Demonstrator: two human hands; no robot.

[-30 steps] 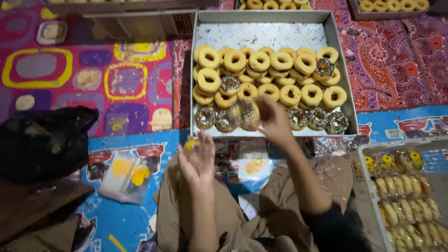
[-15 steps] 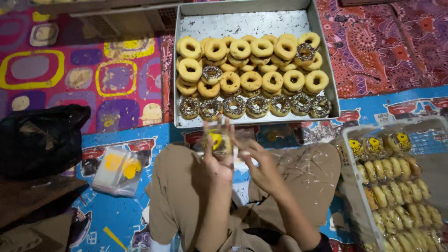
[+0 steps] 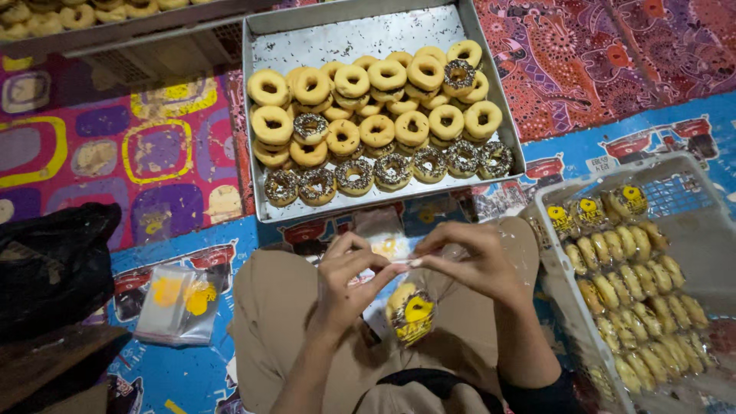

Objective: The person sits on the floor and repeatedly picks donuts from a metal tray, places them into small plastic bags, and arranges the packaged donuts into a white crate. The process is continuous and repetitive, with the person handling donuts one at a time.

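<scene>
Both hands were pinched shut on the mouth of a clear bag [image 3: 412, 310] held over the lap, one doughnut already inside. The left hand [image 3: 346, 277] and right hand [image 3: 469, 264] met at the bag's top edge, which appeared not yet sealed. A stack of empty bags [image 3: 178, 300] lay at the left on the floor mat [image 3: 184, 368]. The white crate [image 3: 694, 253] at the right held many bagged doughnuts, judged finished. Farther off, the metal tray [image 3: 337, 38] carried plain and sprinkled doughnuts [image 3: 377, 126], judged still unpacked. Nothing blocked the reach to either.
</scene>
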